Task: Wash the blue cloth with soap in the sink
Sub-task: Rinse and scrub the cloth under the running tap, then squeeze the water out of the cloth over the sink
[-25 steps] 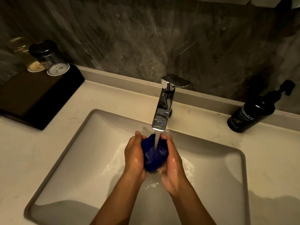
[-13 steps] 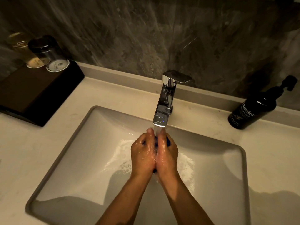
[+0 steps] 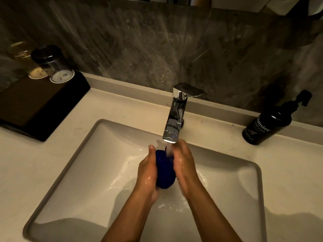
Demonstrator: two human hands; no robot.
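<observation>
The blue cloth [image 3: 165, 169] is bunched into a tight wad and squeezed between both palms over the basin of the sink [image 3: 73, 165]. The left hand [image 3: 147, 173] presses against the wad's left side with its fingers held together and pointing away from the person, and the right hand [image 3: 183, 165] presses the opposite side the same way, so the cloth is pinched flat-handed between them rather than gripped by curled fingers. Both hands glisten wet. Just beyond the fingertips stands the chrome faucet [image 3: 174, 117], its spout directly above the cloth; a thin stream of water [image 3: 168, 151] falls from it onto the top of the wad, close to the right hand's fingers. Foamy water spreads over the basin floor below and to either side of the wrists. Well to the right of the right hand, a dark pump bottle [image 3: 265, 126] labelled hand wash sits on the pale counter [image 3: 290, 172]. Far to the left of the left hand, a dark tray [image 3: 35, 105] carries two upturned glasses [image 3: 54, 65].
</observation>
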